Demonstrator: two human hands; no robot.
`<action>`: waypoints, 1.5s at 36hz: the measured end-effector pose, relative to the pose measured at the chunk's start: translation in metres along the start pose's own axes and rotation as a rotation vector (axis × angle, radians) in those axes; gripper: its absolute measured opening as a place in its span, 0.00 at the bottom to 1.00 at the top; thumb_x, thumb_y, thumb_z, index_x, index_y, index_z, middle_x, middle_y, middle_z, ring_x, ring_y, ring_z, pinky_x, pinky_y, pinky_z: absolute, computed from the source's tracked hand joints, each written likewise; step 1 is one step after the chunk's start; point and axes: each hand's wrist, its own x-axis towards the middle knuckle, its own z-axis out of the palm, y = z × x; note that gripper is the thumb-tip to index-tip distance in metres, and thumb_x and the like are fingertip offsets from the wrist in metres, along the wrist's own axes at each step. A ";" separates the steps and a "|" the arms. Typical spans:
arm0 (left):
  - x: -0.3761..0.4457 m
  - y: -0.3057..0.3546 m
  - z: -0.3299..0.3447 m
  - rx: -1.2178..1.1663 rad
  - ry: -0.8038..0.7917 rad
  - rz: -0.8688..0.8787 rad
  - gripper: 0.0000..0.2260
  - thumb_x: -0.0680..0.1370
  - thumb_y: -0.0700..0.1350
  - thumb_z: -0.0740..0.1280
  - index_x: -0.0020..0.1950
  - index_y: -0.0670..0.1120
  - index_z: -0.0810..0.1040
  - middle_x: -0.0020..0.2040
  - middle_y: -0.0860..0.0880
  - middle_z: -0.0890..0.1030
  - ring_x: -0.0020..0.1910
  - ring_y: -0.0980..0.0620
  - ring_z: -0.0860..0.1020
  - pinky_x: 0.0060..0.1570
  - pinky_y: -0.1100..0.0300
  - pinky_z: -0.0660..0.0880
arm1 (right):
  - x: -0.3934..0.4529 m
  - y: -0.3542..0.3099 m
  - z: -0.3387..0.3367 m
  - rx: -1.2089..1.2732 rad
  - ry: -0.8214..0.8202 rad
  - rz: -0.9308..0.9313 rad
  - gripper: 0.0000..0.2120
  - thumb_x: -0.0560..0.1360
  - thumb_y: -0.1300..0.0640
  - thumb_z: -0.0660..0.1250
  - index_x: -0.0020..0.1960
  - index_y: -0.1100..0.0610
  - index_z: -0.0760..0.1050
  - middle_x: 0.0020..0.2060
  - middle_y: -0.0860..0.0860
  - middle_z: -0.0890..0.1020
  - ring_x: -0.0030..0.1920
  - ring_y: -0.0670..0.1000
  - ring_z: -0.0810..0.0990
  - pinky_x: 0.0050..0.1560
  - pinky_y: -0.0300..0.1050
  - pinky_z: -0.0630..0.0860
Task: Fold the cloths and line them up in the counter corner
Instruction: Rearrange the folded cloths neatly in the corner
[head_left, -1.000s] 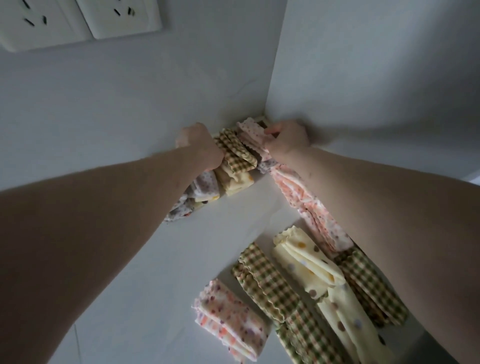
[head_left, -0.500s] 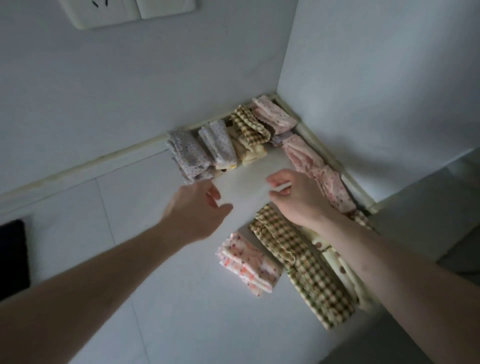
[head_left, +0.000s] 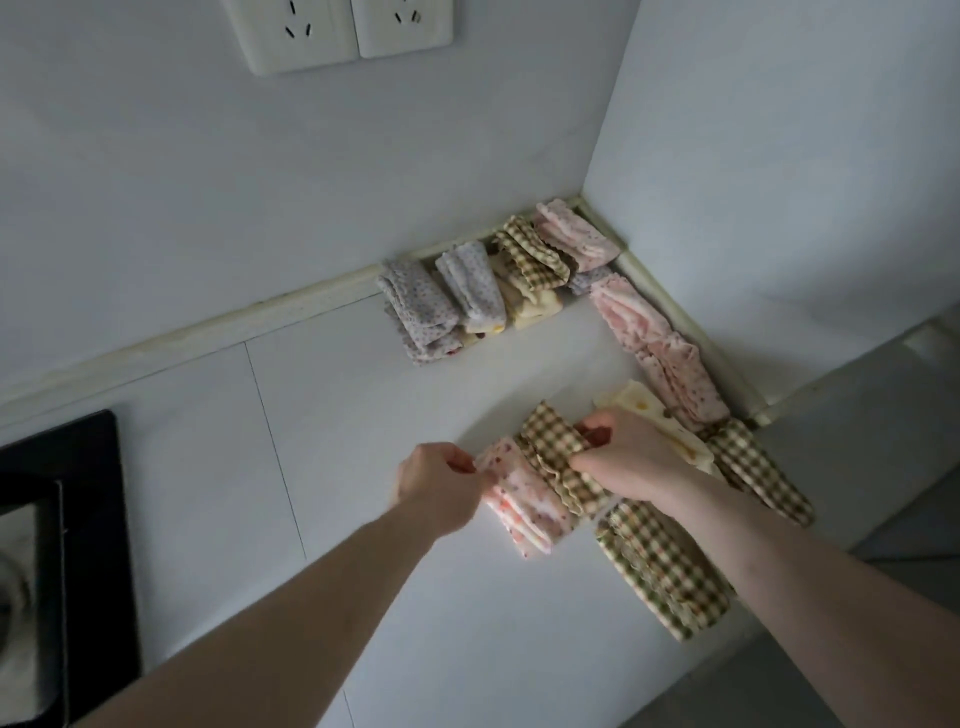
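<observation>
Folded pink cloth (head_left: 524, 501) pinched by left hand (head_left: 436, 483), checked cloth (head_left: 558, 457) gripped by right hand (head_left: 631, 460), both hands on counter (head_left: 363, 441).

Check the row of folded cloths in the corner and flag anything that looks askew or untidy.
The back row is uneven: the checked cloth lies across a yellow one rather than beside it, and the grey dotted cloth at the left end juts further out than its neighbours. The pink cloths along the right wall sit in a fairly straight line.
</observation>
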 end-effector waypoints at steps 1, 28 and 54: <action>0.006 0.003 -0.004 -0.002 0.028 0.000 0.10 0.69 0.53 0.79 0.39 0.50 0.82 0.40 0.50 0.83 0.38 0.49 0.80 0.40 0.59 0.79 | 0.002 -0.004 0.000 0.049 0.013 0.008 0.11 0.73 0.58 0.70 0.54 0.49 0.77 0.41 0.46 0.84 0.40 0.45 0.83 0.33 0.37 0.73; 0.025 0.023 -0.032 0.106 0.469 0.438 0.09 0.73 0.48 0.74 0.47 0.53 0.75 0.43 0.55 0.75 0.40 0.52 0.73 0.38 0.56 0.66 | 0.042 -0.043 -0.012 0.182 0.400 -0.297 0.14 0.76 0.49 0.71 0.60 0.53 0.79 0.52 0.44 0.82 0.47 0.41 0.82 0.52 0.39 0.78; -0.078 0.036 0.118 0.367 -0.123 0.289 0.15 0.75 0.54 0.71 0.57 0.54 0.71 0.50 0.54 0.78 0.47 0.49 0.78 0.47 0.53 0.78 | -0.022 0.075 -0.030 0.025 0.564 0.035 0.04 0.76 0.51 0.71 0.50 0.47 0.83 0.49 0.47 0.81 0.42 0.53 0.84 0.45 0.52 0.84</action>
